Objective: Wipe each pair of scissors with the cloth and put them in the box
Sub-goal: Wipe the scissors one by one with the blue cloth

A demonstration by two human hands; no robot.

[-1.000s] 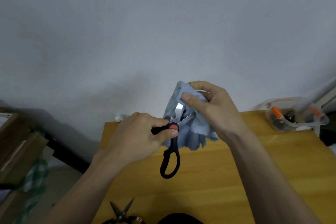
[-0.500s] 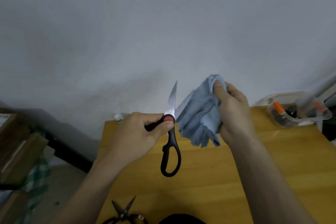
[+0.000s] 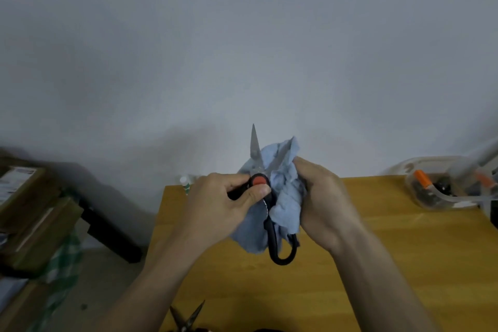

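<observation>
Half a second ago the cloth hung clear to the right of the open blades; now the right hand [image 3: 322, 202] has brought the blue cloth [image 3: 285, 197] back around the black-handled scissors [image 3: 254, 148], at the centre of the frame, so that only 1 blade tip stands bare above the folds. I judge this as another wiping pass on the same pair, so this pair is not yet ready for the box.

Left to right: the left hand [image 3: 218, 205] grips the scissors at the red pivot, thumb pressed just below it and fingers curled round the upper handle. The right hand clutches the bunched cloth against the other blade. The lower handle loop hangs below the cloth, above the wooden table [image 3: 377, 264].

Counted: 2 hands, 1 cloth, and 2 pairs of scissors out of the box, the held pair and a second pair [image 3: 188, 318] lying open at the bottom edge. The clear box [image 3: 420, 197] sits at the right edge with orange-handled items inside; their number cannot be told.
</observation>
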